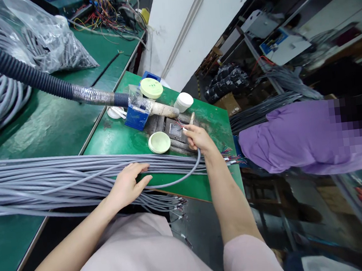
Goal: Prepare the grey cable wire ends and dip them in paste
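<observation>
My left hand [129,185] lies flat on a thick bundle of grey cables [75,179], its fingers apart. My right hand [199,137] grips a slim wooden-handled tool [192,118] above a scorched metal plate [174,132] set into the green bench [203,120]. One grey cable [185,174] loops out of the bundle and rises towards my right hand. Its end is hidden behind the hand. Close to that hand stand a white jar [183,102] and a shallow pale green dish [159,142].
A corrugated black hose [8,63] ends in a cream nozzle [162,109] above a blue box [136,116]. A pale green lid [151,88] lies behind it. A bagged cable coil [51,45] sits on the left bench. A person in a purple shirt [298,140] stands to the right.
</observation>
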A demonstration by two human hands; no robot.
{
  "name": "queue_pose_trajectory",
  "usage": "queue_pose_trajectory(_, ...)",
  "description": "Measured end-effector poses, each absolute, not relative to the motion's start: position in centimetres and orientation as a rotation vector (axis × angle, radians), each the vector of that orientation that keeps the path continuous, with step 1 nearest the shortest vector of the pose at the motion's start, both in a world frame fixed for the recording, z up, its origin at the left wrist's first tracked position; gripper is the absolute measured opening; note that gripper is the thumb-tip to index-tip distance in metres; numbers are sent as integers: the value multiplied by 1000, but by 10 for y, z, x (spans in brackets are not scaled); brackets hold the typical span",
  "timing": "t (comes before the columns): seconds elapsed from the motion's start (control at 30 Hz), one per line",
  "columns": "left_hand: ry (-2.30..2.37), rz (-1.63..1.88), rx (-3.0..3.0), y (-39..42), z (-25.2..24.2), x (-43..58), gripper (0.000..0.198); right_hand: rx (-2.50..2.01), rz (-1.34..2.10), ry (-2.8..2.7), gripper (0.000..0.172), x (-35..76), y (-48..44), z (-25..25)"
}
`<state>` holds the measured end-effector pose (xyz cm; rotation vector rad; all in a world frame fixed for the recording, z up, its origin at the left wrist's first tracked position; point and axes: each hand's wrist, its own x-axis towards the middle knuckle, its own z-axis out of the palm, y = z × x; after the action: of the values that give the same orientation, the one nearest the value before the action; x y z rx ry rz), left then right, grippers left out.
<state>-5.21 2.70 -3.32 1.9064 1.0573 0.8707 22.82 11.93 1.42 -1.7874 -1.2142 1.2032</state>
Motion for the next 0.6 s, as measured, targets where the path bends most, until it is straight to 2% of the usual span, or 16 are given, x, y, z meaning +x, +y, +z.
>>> queue_pose_trajectory(0.43,1069,848,1910,27,-34,-52,29,-1797,1218,-1191,58,230,126,1)
queue_pose_trajectory(0.6,1066,851,1888,27,-33,-52,29,-1753,1229,-1200,58,226,112,13)
